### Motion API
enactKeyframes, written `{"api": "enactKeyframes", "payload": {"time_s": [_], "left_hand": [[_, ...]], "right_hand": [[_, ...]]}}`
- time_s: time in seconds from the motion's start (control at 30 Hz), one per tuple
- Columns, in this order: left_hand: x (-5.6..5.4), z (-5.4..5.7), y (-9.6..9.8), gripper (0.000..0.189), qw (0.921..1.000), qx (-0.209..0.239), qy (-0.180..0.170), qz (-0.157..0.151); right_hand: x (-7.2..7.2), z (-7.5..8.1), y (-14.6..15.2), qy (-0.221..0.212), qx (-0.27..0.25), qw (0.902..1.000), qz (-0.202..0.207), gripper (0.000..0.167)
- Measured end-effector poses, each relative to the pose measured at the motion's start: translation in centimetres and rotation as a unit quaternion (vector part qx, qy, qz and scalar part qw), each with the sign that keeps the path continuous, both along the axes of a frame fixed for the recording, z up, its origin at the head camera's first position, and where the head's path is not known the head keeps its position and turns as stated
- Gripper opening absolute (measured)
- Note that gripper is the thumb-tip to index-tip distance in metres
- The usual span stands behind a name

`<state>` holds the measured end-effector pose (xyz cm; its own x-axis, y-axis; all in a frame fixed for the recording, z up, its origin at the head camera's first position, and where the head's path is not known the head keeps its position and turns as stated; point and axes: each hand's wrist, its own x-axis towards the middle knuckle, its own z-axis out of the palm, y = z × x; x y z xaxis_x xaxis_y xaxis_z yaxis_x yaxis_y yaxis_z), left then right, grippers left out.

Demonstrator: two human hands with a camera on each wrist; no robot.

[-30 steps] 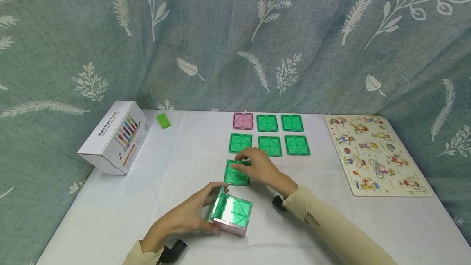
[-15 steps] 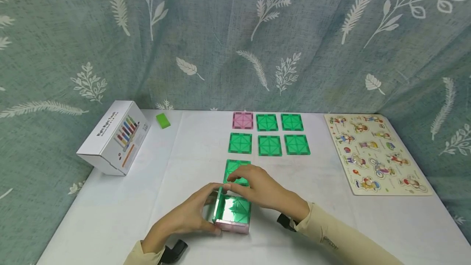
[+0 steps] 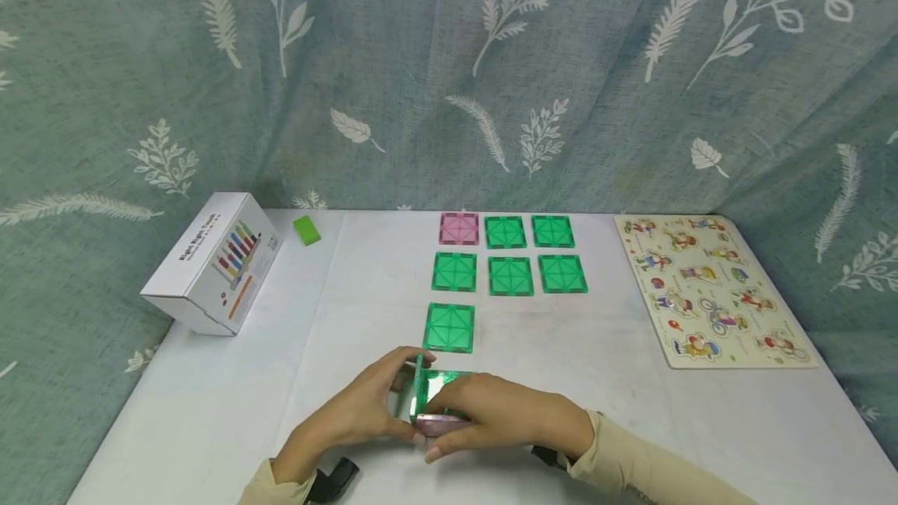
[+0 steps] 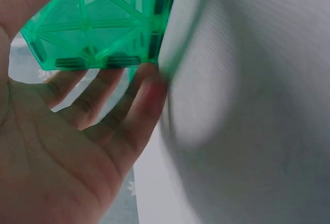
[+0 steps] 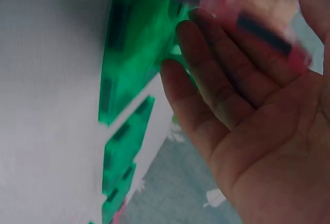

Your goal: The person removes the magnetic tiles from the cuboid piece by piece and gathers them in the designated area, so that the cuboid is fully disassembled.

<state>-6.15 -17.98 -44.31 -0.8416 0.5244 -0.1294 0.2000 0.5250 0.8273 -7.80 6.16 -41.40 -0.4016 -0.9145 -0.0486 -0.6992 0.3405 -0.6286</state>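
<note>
My left hand holds an upright green magnetic tile by its side edges, thumb on the near edge and fingers on the far one. In the left wrist view that green tile rises above the fingers. A flat green tile lies at its foot, largely covered by my right hand. That hand straddles a pink magnetic tile at the near side, fingers behind it and thumb in front. The pink tile is blurred in the right wrist view, crossing the fingers.
Several green tiles and one pink tile lie flat in rows beyond the hands. A white box stands at the left near a small green block. A picture puzzle board lies at the right.
My right hand has come from the loose green tile toward me, past the upright tile's top, to the pink tile at the near side. My left hand keeps its hold.
</note>
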Motion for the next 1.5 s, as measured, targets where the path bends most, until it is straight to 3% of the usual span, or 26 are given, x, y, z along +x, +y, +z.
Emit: {"api": "enactKeyframes", "payload": {"time_s": [0.2,0.5,1.03,1.5], "left_hand": [[0.0,0.1,0.2,0.096,0.9999,-0.006,0.007,0.004],[0.0,0.1,0.0,0.095,1.0000,0.009,0.001,-0.004],[-0.3,0.0,-0.3,0.095,1.0000,0.001,0.001,-0.005],[-0.6,-0.2,-0.5,0.087,0.9999,0.004,-0.015,-0.008]], "right_hand": [[0.5,-0.4,-0.4,0.025,0.021,0.9995,-0.006,0.034],[0.9,-0.9,-0.6,0.036,0.005,0.9993,-0.013,0.013],[2.0,-2.0,-0.6,0.056,-0.029,0.9959,-0.064,0.007],[2.9,-2.2,-0.5,0.074,-0.034,0.9940,-0.072,0.018]]}}
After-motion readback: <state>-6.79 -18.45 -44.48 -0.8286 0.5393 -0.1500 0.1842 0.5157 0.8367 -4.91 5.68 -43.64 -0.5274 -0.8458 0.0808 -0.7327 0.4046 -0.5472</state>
